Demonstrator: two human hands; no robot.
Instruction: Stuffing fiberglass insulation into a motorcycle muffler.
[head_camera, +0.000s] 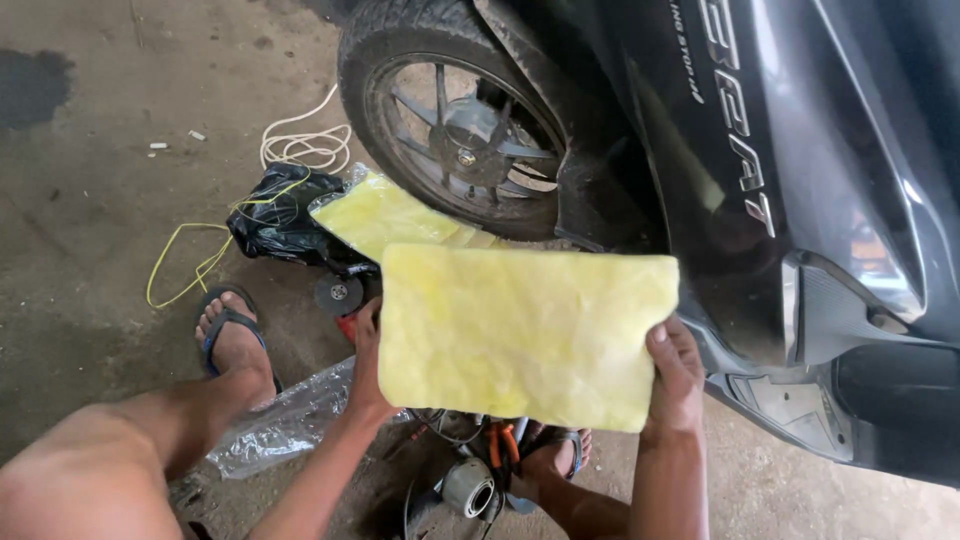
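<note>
**While both hands stretch it, the yellow pad wants even tension**

While it hangs in the air above the concrete floor (90, 300), the yellow fibrous pad (525, 335) is held flat by its two short edges: the left hand (368, 365) is closed on the left edge, the right hand (676, 378) on the lower right corner, thumb over the front face. Handling it well, as I judge it, means gripping near the edges with a light, equal pull, since soft matting of this kind looks likely to tear or thin if tugged from one corner. Below the pad lie a crumpled clear plastic wrapper (285, 425), orange-handled pliers (503, 443) and a sandalled foot (235, 335). Just behind sits a second yellow pad in clear wrap (385, 212) against a black plastic bag (280, 215), with a yellow cord (185, 255) trailing left. Farthest stands the scooter wheel (455, 120) and its dark body panel (800, 160).
</note>
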